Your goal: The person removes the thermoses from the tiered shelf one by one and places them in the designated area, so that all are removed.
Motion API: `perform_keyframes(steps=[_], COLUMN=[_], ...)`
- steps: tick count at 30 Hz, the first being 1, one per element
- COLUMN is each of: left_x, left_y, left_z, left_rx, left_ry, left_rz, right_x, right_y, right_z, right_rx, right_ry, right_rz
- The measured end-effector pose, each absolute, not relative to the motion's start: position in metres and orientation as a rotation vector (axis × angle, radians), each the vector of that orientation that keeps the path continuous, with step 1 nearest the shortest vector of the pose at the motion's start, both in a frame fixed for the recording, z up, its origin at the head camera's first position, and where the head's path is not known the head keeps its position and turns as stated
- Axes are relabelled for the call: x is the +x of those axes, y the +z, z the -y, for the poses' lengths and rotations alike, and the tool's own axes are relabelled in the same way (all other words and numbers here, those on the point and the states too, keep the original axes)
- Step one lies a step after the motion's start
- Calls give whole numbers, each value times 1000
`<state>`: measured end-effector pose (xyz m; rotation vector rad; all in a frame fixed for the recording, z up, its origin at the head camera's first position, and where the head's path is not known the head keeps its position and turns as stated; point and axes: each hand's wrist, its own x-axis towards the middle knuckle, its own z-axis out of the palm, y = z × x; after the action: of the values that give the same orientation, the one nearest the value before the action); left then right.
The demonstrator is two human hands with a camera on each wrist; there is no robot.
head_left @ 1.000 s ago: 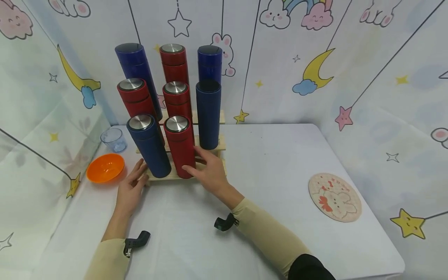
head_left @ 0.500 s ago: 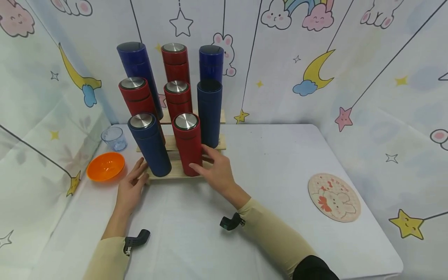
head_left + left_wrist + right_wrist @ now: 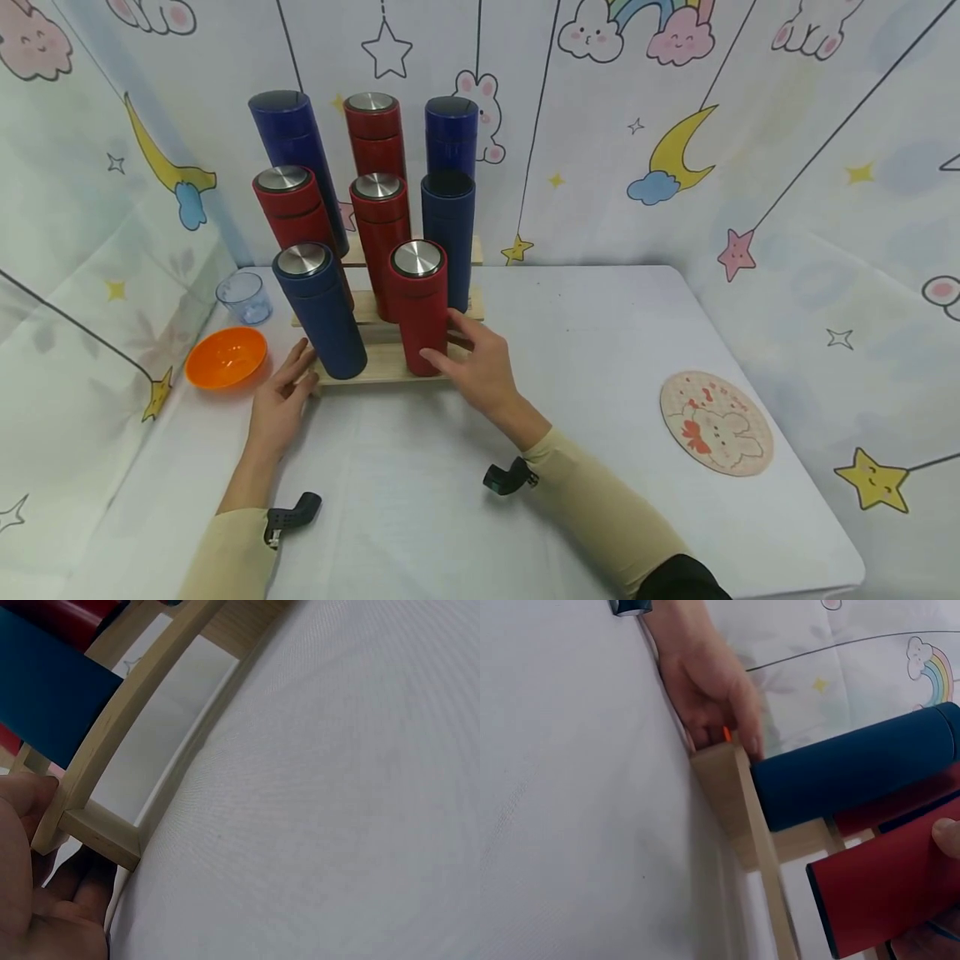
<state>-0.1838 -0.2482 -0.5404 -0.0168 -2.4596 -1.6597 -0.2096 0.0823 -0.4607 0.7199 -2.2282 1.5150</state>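
Red flask (image 3: 422, 312) is gripped by the right hand (image 3: 480, 367); left hand (image 3: 281, 400), fingers straight, steadies wooden rack (image 3: 375, 367).

Bright even light, soft shadows, wrist views blurred

Cartoon backdrop (image 3: 750, 125), wht table (image 3: 585, 333)

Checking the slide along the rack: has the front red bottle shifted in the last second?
Yes. The red bottle moved right along the wooden rack, away from the front blue bottle.
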Motion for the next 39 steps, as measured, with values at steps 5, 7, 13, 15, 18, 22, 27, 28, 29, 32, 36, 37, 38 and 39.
perform_keyframes(steps=[5,7,13,15,18,22,27,28,29,32,36,37,38,39], left_x=[-184,-184,-182,-182,-181,-181,-181,-181,-182,-182,-182,-182,-182,-182], left_y=[-539,-540,-539,-539,-540,-542,-542,-542,-542,-540,-539,-539,-539,-540], left_z=[248,248,248,248,248,248,247,247,247,246,247,248,248,248], left_rx=[-24,-27,-33,-29,-22,-22,-18,-16,-17,-23,-21,-20,-20,-19], left_ry=[-1659,-1655,-1679,-1676,-1677,-1695,-1711,-1711,-1709,-1690,-1677,-1677,-1678,-1679], left_rz=[2459,2462,2452,2457,2460,2447,2436,2435,2434,2440,2445,2447,2444,2444], right_x=[-211,-211,-210,-208,-206,-204,-205,-206,-206,-207,-207,-207,-208,-208], right_y=[-462,-463,-465,-464,-463,-461,-459,-459,-459,-457,-456,-455,-455,-455], right_z=[-89,-92,-99,-101,-106,-112,-119,-120,-121,-124,-127,-128,-128,-129], right_rx=[686,674,669,667,670,662,649,648,643,633,629,629,628,623], right_ry=[1508,1519,1528,1529,1541,1531,1484,1477,1466,1446,1446,1453,1457,1463], right_rz=[2233,2238,2242,2242,2233,2235,2250,2249,2251,2247,2228,2222,2216,2213])
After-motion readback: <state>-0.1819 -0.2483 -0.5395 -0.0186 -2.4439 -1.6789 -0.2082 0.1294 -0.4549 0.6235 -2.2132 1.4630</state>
